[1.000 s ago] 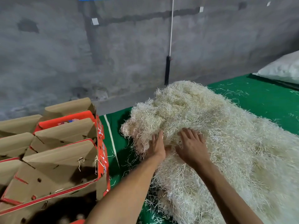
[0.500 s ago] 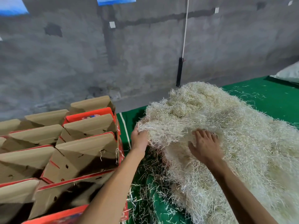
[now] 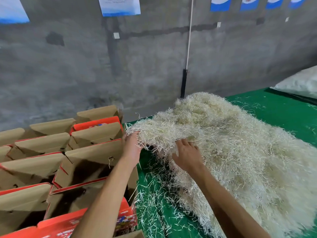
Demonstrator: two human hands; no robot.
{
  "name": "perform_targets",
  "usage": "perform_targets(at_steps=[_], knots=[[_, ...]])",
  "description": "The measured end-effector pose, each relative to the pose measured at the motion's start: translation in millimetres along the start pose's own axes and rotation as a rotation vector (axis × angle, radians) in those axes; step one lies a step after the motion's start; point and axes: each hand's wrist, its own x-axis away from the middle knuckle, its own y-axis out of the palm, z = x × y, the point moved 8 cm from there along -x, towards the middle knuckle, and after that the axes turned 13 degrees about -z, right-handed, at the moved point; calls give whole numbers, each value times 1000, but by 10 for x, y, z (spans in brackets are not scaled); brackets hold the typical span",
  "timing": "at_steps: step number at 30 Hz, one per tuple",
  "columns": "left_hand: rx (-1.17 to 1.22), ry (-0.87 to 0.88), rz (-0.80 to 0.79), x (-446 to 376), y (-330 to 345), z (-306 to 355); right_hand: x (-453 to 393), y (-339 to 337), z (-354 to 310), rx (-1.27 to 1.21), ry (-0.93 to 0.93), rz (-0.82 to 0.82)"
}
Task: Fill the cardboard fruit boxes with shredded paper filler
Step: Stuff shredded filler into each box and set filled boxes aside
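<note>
The shredded paper (image 3: pixel 231 143) lies in a big pale heap on the green bench (image 3: pixel 274 114), covering most of its right and middle part and reaching close to the left edge. At that left side a flap of the heap is raised off the green surface. The left hand (image 3: pixel 132 148) is under the rim of the flap, its grip curled round a bunch of strands. The right hand (image 3: pixel 187 155) lies on top of the heap just beside it, fingers spread and pressing into the paper. Loose strands are scattered over the bare green surface below the raised flap.

The cardboard boxes (image 3: pixel 68 160) stand in rows off the bench's left edge, flaps up, brown inside with red outer faces; what lies at their bottoms is in shadow and cannot be made out.

Behind is a grey concrete wall (image 3: pixel 68 66) with a white cord (image 3: pixel 189 35) hanging down it and blue-and-white sheets (image 3: pixel 120 6) at the top. A white sack (image 3: pixel 300 83) lies at the bench's far right corner.
</note>
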Motion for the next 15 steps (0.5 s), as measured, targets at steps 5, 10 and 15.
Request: perform_targets(at_steps=[5, 10, 15], knots=[[97, -10, -8, 86, -211, -158, 13, 32, 38, -35, 63, 34], [393, -55, -202, 135, -85, -178, -107, 158, -13, -44, 101, 82], [492, -60, -231, 193, -134, -186, -303, 400, -23, -156, 79, -27]])
